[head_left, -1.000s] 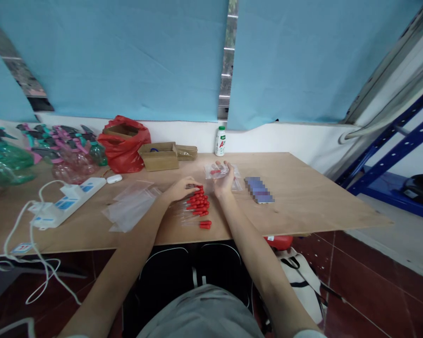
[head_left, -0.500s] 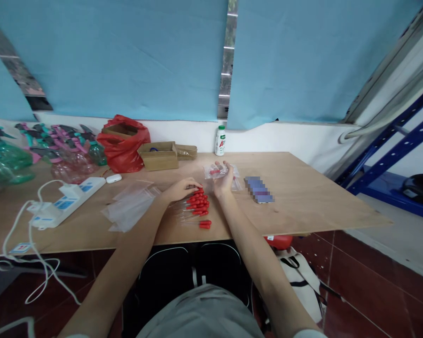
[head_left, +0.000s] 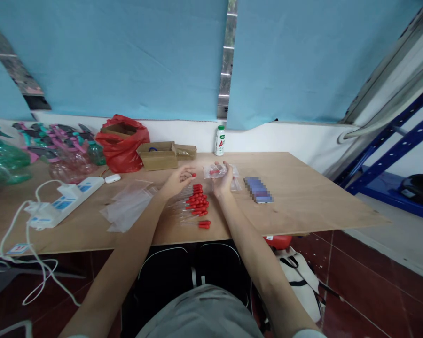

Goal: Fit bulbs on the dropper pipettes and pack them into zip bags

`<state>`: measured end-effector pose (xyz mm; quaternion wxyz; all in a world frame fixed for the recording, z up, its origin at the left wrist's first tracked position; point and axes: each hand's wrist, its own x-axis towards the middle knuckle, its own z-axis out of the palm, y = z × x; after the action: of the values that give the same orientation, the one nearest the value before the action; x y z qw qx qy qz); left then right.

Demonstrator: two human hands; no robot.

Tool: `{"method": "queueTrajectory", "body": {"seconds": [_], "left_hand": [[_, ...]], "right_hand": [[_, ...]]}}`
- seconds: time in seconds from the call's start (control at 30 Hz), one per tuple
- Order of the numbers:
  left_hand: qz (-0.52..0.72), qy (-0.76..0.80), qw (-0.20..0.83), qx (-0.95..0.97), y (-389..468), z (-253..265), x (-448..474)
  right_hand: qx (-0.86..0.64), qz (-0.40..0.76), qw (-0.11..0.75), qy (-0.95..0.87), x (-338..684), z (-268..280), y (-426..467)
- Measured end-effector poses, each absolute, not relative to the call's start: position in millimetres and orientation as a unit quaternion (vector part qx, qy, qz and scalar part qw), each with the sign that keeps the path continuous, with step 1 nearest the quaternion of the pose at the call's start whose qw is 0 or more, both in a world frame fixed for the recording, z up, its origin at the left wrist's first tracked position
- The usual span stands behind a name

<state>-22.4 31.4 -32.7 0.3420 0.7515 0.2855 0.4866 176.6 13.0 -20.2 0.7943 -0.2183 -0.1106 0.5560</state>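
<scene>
My left hand [head_left: 179,180] is closed in a pinch, with the red bulb of a dropper [head_left: 194,175] showing at its fingertips. It is above the far end of a pile of red-bulbed droppers [head_left: 197,202], whose clear thin tubes point left. My right hand [head_left: 223,182] is turned palm inward, holding a small clear plastic bag [head_left: 208,172] with something red in it. More clear bag with red inside [head_left: 237,183] shows on the table behind this hand. Left of the left forearm lie flat clear plastic bags [head_left: 129,209], overlapping.
A phone [head_left: 259,189] lies to the right. At the back stand a white bottle [head_left: 219,141], a cardboard box [head_left: 158,156] and a red plastic bag [head_left: 121,148]. Spray bottles [head_left: 70,155] crowd the left, behind a white power strip [head_left: 68,202] with cables.
My left hand has lifted from the dropper pile and moved slightly away from me, now with a red bulb at its fingertips. My right hand has hardly moved.
</scene>
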Motion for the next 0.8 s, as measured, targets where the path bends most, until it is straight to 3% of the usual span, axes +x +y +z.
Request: {"method": "queueTrajectory", "body": {"seconds": [0.13, 0.27, 0.53, 0.8], "left_hand": [[0.637, 0.263, 0.338, 0.641, 31, -21, -20], [0.702, 0.243, 0.363, 0.562, 31, -17, -18], [0.715, 0.228, 0.385, 0.537, 35, -18, -26], [0.673, 0.237, 0.470, 0.520, 2, -11, -12]], "right_hand": [[-0.212, 0.562, 0.789, -0.126, 175, -20, 13], [-0.208, 0.564, 0.789, -0.123, 172, -18, 9], [-0.192, 0.558, 0.797, -0.127, 172, -8, -2], [-0.170, 0.558, 0.803, -0.122, 152, -10, -38]]}}
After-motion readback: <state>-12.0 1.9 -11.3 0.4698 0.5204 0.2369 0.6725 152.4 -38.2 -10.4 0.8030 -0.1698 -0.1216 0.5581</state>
